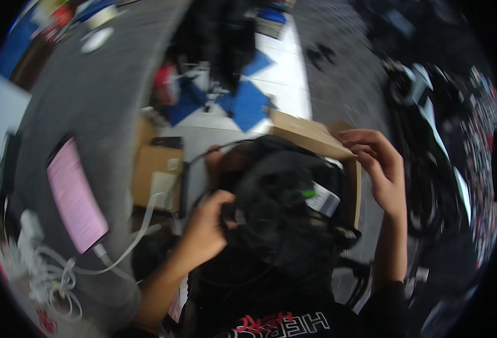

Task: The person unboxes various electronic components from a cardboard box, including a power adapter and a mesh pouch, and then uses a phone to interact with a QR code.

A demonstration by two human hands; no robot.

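Observation:
My left hand (208,226) is closed around a dark part at the left side of a bulky black fabric item (273,203), blurred, which looks like a bag. A white tag or small box with a green mark (324,199) shows on its right side. My right hand (375,164) has its fingers bent and apart at the upper edge of an open cardboard box (311,134); whether the fingertips touch the cardboard cannot be told. The black item lies over that box and hides most of its inside.
On the grey surface at left lie a phone (77,194) with a lit screen, plugged into a white cable, and tangled white cables (56,274). A closed cardboard box (157,177) stands left of the black item. A motorcycle (426,105) stands at right.

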